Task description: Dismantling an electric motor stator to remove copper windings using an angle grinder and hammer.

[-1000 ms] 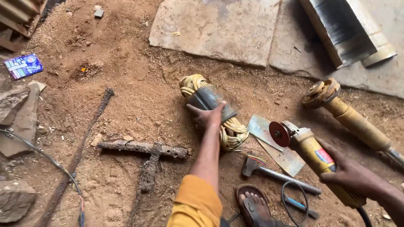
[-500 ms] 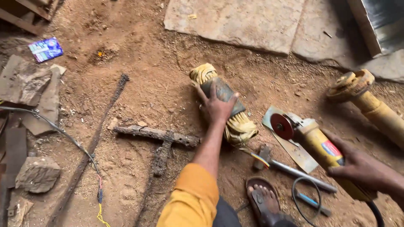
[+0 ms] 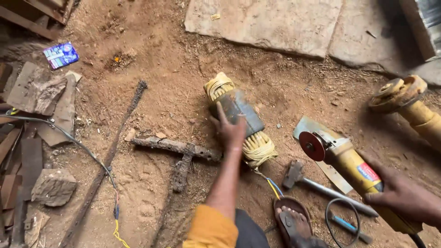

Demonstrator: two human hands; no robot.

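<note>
While you crouch on dirt:
Left hand (image 3: 231, 130): flat on the grey coil-wound motor core (image 3: 239, 120), twelve o'clock.
Right hand (image 3: 404, 196): grasping the yellow angle grinder (image 3: 351, 164), three o'clock.

Yellow-wound grey coil (image 3: 239, 120), yellow grinder (image 3: 356, 172), red disc (image 3: 312, 146)

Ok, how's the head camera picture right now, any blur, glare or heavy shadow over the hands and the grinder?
Head view: soft, even daylight with no glare; the left hand on the wound coil is slightly motion-blurred; the right hand and yellow angle grinder read clearly; a dark shadow sits at the top right by the stone slab; frame edges look a little stretched.
</note>
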